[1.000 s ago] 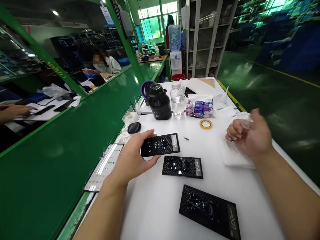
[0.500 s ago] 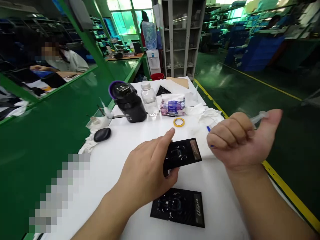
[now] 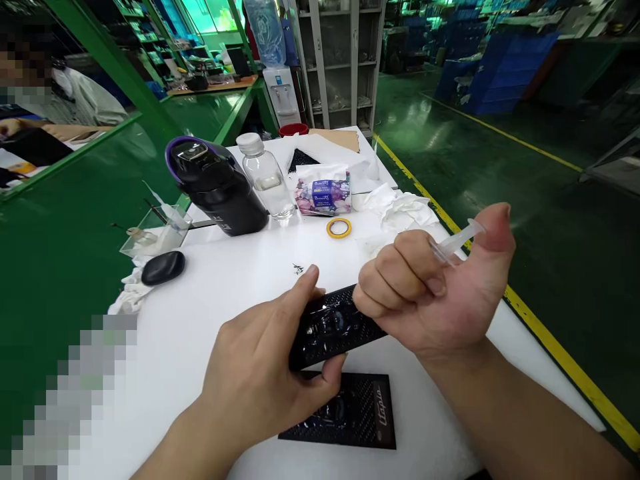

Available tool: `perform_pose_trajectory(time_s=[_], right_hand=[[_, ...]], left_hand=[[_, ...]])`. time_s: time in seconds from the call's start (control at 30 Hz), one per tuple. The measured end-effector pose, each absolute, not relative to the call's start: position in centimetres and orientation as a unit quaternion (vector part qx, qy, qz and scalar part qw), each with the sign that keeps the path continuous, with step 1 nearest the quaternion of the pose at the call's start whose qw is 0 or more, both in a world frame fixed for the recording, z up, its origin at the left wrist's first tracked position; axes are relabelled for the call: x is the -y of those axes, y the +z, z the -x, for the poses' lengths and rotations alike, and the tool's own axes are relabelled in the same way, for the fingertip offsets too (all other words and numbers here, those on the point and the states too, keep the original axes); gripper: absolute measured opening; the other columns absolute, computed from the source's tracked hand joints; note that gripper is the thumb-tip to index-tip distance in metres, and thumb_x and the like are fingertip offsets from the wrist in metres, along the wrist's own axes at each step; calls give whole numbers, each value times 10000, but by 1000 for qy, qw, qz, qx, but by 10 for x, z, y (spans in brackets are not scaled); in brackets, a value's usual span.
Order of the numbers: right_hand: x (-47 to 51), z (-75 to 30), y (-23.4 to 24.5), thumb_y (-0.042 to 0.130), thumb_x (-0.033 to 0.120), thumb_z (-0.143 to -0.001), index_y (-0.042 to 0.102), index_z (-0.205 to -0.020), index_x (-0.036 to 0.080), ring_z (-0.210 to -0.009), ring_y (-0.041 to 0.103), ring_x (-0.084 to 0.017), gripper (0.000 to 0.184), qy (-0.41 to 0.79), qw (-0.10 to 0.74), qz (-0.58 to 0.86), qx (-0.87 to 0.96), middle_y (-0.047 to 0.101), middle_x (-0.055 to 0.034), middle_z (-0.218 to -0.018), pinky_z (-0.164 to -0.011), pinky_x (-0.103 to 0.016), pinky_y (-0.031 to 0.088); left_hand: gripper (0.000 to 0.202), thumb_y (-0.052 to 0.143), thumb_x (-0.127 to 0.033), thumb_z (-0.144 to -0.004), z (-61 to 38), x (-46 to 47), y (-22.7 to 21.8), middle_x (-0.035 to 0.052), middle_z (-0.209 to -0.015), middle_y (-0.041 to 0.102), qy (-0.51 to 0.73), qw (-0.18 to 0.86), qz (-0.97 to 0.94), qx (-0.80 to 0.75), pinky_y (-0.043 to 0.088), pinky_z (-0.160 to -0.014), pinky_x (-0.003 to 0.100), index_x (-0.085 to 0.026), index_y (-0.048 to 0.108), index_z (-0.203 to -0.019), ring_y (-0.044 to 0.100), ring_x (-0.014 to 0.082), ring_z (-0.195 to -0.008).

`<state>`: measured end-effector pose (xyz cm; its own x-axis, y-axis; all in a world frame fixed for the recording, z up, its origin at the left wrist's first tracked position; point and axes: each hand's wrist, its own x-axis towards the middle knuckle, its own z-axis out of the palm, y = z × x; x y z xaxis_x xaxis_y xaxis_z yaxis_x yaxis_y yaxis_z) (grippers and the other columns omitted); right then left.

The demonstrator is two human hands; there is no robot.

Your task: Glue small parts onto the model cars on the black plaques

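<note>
Thumb above and fingers below, my left hand (image 3: pixel 265 353) grips a black glossy plate (image 3: pixel 327 327) with a raised car shape on it, held above the table. My right hand (image 3: pixel 435 287) is closed around a clear plastic syringe (image 3: pixel 457 241), its thumb resting at the plunger end. The syringe's tip is hidden behind the fingers, which overlap the right end of the held plate; whether they touch it I cannot tell. Below, a second black plate (image 3: pixel 367 410) with silver lettering lies flat on the white table (image 3: pixel 425 427), partly covered by my left hand.
Beyond my hands are a yellow tape roll (image 3: pixel 339 228), a tissue pack (image 3: pixel 324 192), a clear bottle (image 3: pixel 267 177) and a tilted black flask (image 3: pixel 217 183). A black oval case (image 3: pixel 163 268) lies at the left edge. Crumpled tissues (image 3: pixel 400 208) sit at the right. Another person's sleeve (image 3: pixel 93 100) shows far left.
My right hand with the syringe has moved left and over the right end of the held plate. The view has shifted, and the held plate is slightly lower and further left.
</note>
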<state>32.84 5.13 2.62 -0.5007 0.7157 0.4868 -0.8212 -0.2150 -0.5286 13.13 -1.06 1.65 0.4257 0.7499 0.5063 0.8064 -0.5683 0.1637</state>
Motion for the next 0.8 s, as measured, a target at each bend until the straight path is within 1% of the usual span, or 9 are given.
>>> perform_pose_trajectory(time_s=[0.17,0.4,0.57,0.67,0.8], right_hand=[[-53,-325,23,381,794,-891,256,-521,195,-422,241,-90,715,775,488,-81,393,230,53,-435,-446,-257,252],[-56,-321,19,391,808,-869,260,-519,200,-412,236,-90,713,769,493,-86,397,217,52,-427,-424,-250,240],[-58,-320,16,409,804,-859,269,-520,205,-412,236,-91,703,766,494,-93,401,218,53,-431,-425,-249,240],[-59,-321,15,411,805,-857,269,-520,205,-412,237,-93,702,766,497,-96,397,212,53,-430,-428,-247,241],[-59,-321,16,423,799,-857,266,-517,204,-412,230,-91,703,769,496,-94,392,211,55,-428,-425,-245,239]], left_hand=[[842,658,-299,-742,-131,13,17,95,-1076,738,-268,60,841,467,599,-749,328,-160,326,-1504,722,221,-835],[928,645,-312,-751,-129,10,14,72,-1087,745,-255,49,838,480,603,-711,350,-206,204,-1561,729,234,-799],[926,636,-322,-749,-128,9,13,64,-1091,747,-250,44,838,484,603,-686,358,-244,203,-1564,731,241,-797],[927,637,-323,-752,-128,10,13,68,-1086,748,-251,46,837,484,604,-681,360,-236,202,-1566,731,241,-788],[953,620,-330,-766,-129,11,13,72,-1085,746,-249,46,832,493,603,-676,381,-225,141,-1583,730,248,-774]])
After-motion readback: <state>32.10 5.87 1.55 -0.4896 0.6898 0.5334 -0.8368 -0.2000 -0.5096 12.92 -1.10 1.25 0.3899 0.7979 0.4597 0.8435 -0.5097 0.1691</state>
